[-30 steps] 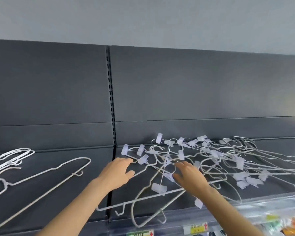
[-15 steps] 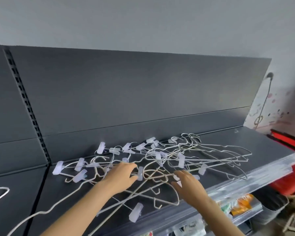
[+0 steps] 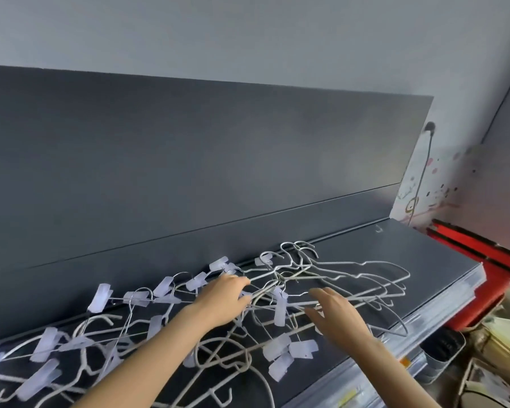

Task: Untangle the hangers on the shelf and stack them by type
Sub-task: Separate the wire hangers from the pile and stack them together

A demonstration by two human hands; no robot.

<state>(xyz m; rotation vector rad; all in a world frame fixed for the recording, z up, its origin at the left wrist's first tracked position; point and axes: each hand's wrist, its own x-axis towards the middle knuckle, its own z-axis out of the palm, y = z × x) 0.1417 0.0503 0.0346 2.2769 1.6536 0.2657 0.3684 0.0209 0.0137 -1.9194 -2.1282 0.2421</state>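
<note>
Bright, soft, even light with no hard shadows. Faint pale sheen on the dark back panel (image 3: 336, 172) (right of middle). Bowed straight lines toward the edges. Smeared and soft at far right around the red frame (image 3: 489, 260); slight blur on the hangers (image 3: 46, 343) at lower left.

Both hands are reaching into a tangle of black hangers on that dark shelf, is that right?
Not quite. The head view shows the hangers are white, not black. Otherwise yes: the left hand and right hand reach into the tangle on the dark shelf.
</note>
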